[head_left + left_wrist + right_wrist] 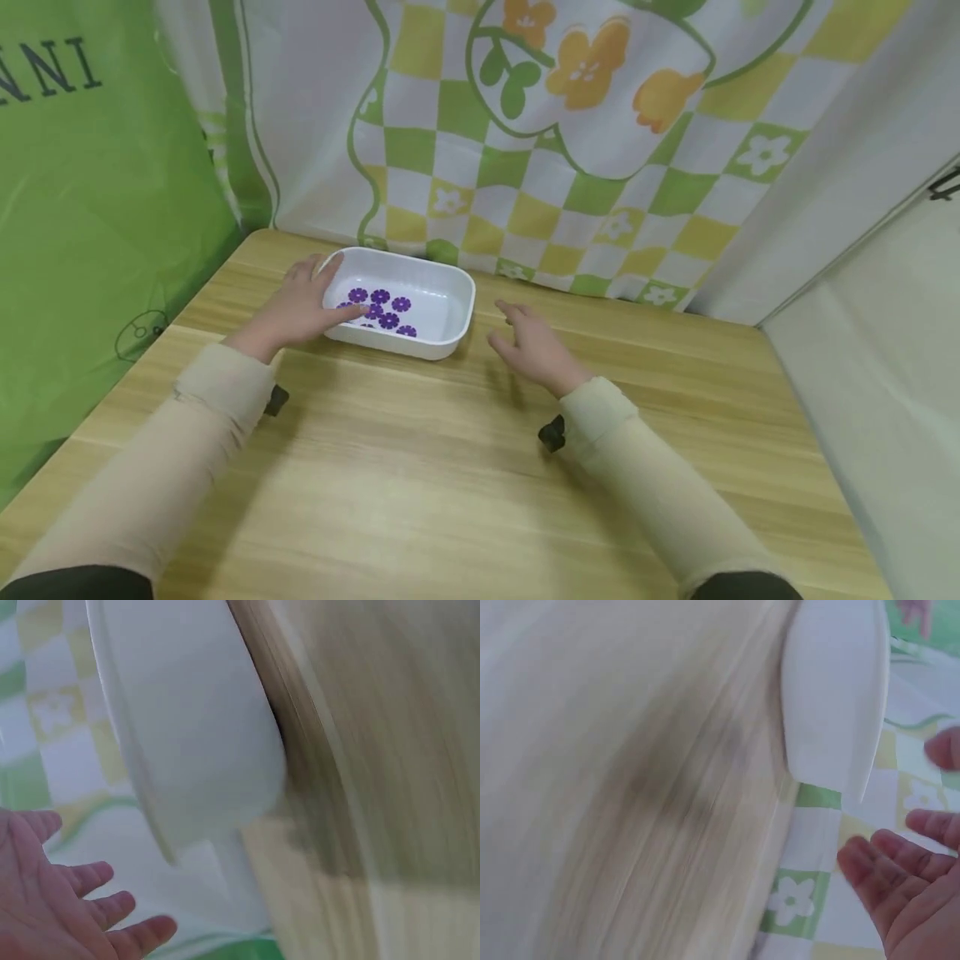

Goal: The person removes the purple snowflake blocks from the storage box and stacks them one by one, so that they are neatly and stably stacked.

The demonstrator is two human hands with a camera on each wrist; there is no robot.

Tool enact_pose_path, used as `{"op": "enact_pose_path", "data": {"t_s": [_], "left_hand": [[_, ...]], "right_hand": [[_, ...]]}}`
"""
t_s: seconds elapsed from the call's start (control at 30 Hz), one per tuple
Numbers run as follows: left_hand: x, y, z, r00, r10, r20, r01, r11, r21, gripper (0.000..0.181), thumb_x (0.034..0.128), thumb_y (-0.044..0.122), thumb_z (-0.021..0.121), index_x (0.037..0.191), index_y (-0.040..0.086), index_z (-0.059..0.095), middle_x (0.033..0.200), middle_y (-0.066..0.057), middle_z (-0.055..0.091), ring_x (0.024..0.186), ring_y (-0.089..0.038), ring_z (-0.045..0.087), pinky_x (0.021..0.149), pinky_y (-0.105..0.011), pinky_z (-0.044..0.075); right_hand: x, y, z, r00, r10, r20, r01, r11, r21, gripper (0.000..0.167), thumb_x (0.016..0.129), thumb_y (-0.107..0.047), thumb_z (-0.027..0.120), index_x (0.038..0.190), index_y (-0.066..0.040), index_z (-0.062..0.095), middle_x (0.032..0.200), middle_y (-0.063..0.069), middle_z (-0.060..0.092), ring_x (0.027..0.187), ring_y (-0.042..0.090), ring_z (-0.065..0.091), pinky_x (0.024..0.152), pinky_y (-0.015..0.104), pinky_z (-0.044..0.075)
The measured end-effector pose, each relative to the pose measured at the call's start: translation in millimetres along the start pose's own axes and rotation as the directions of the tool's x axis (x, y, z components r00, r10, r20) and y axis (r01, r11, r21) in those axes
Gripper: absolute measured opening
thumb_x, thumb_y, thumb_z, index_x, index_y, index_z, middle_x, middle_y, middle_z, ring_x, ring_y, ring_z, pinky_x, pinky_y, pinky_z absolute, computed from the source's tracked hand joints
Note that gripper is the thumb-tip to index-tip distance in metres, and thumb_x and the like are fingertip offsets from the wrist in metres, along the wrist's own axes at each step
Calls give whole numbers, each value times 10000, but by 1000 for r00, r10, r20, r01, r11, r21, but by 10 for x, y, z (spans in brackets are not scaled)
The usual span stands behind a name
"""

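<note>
Head view, hands (298, 305) (537, 347) near white tray (442, 310), purple flowers (389, 320) inside

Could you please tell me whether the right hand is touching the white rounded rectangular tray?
Apart: the head view shows a strip of light wooden tabletop between the right hand and the white rounded rectangular tray.

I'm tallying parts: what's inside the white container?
Several purple flower-shaped pieces lie in the white container, towards its left end. The near wall and left hand partly cover some, so I can't give a full count.
</note>
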State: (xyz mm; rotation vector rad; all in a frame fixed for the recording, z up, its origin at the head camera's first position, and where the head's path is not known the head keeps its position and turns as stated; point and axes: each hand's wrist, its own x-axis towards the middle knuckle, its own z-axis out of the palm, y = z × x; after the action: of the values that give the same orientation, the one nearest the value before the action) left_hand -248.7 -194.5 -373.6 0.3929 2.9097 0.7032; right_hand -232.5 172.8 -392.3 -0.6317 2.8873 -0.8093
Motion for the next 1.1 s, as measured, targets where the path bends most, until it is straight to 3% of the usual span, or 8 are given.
{"op": "enact_pose_path", "data": {"t_s": [0.2, 0.33, 0.4, 0.5, 0.63, 0.77, 0.9, 1.1], "left_hand": [[101, -277, -37, 997, -81, 12, 82, 982, -169, 1019, 1021, 555, 545, 1626, -38, -21, 1642, -379, 21, 1493, -586, 48, 1168, -740, 84], [130, -387, -12, 985, -158, 75, 174, 937, -304, 939, 1070, 471, 486, 1609, -51, -77, 1632, -386, 54, 1493, -573, 93, 1200, -681, 104], [130, -426, 4, 978, -185, 93, 206, 907, -366, 829, 1095, 381, 438, 1598, -97, -16, 1598, -412, 173, 1452, -575, 240, 1193, -659, 205], [126, -464, 38, 974, -204, 95, 225, 866, -446, 656, 1098, 232, 367, 1567, -158, 127, 1456, -424, 406, 1146, -490, 579, 1060, -546, 452], [123, -501, 87, 973, -218, 74, 224, 823, -523, 564, 1080, 140, 330, 1549, -157, 230, 1358, -385, 501, 776, -247, 607, 815, -371, 528], [109, -519, 133, 976, -210, 62, 210, 821, -530, 536, 1091, 118, 326, 1547, -154, 248, 1389, -394, 478, 871, -298, 622, 833, -382, 551], [70, -478, 178, 983, -175, 50, 176, 838, -517, 518, 1085, 90, 348, 1533, -159, 277, 1365, -403, 502, 987, -387, 615, 833, -394, 573], [-19, -362, 248, 991, -120, 54, 131, 852, -507, 501, 1079, 75, 386, 1492, -201, 324, 1278, -376, 559, 1054, -399, 598, 845, -411, 579]], "right_hand": [[161, -37, 48, 985, 171, -32, -156, 952, 262, 561, 1057, -265, 553, 1533, 13, 448, 1416, 209, 588, 1270, 360, 598, 1007, 472, 539], [236, -56, 100, 980, 196, -27, -177, 931, 318, 535, 1055, -225, 564, 1514, 31, 465, 1373, 230, 616, 1272, 377, 590, 1047, 473, 509], [259, -73, 134, 976, 217, -11, -198, 911, 362, 527, 1055, -208, 568, 1513, 32, 465, 1360, 237, 618, 1268, 381, 584, 1048, 473, 506], [284, -99, 191, 968, 248, 32, -233, 850, 473, 518, 1053, -175, 575, 1516, 28, 461, 1315, 245, 628, 1210, 391, 613, 988, 481, 546], [328, -113, 280, 967, 245, 74, -235, 737, 634, 506, 1041, -106, 580, 1512, 36, 463, 1185, 256, 662, 1088, 402, 670, 912, 448, 593], [333, -129, 344, 966, 245, 87, -232, 661, 714, 534, 1028, -40, 576, 1536, 35, 428, 1105, 237, 675, 1031, 365, 678, 909, 416, 596], [284, -126, 365, 958, 272, 89, -244, 617, 748, 581, 1015, 16, 553, 1565, 40, 369, 1105, 239, 671, 980, 313, 678, 896, 392, 599], [113, -57, 294, 958, 274, 89, -248, 627, 739, 622, 1005, 19, 547, 1583, 52, 319, 1025, 172, 671, 889, 208, 667, 813, 301, 583]]}}
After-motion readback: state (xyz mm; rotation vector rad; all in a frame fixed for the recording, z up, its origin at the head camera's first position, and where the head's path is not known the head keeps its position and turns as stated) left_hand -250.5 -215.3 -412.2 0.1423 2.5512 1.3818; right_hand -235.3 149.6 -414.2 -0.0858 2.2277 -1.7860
